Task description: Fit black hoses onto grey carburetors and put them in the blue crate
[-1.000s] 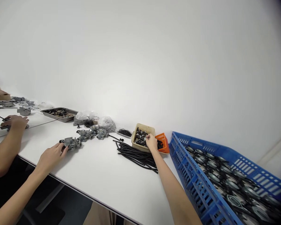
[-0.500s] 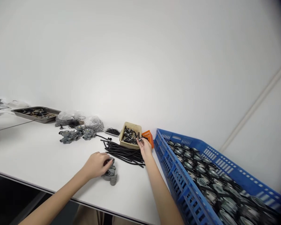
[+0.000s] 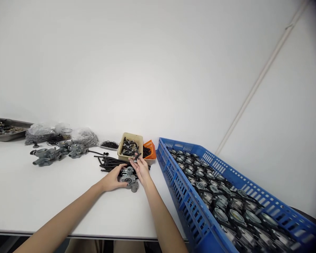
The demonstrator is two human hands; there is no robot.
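My left hand (image 3: pixel 112 180) is closed around the side of a grey metal carburetor (image 3: pixel 129 178), which is on or just above the white table. Between the thumb and fingers of my right hand (image 3: pixel 142 170) is a small black bent cap (image 3: pixel 137 157) with a silvery band at its base. That hand is just above and to the right of the carburetor, in front of a cream bin (image 3: pixel 140 140) of similar black pieces. Black rubber hoses (image 3: pixel 106 163) lie in a bundle behind my left hand.
A blue crate (image 3: pixel 173 175) full of finished-looking carburetors stands along the right. An orange basket (image 3: pixel 152 149) is beside the cream bin. Several loose carburetors (image 3: pixel 48 154), plastic bags (image 3: pixel 83 137) of parts and a metal tray (image 3: pixel 15 135) are at left.
My right hand has come away from the cream bin with the black cap and is now close to the carburetor. My left hand has turned the carburetor more upright. The view has swung right.
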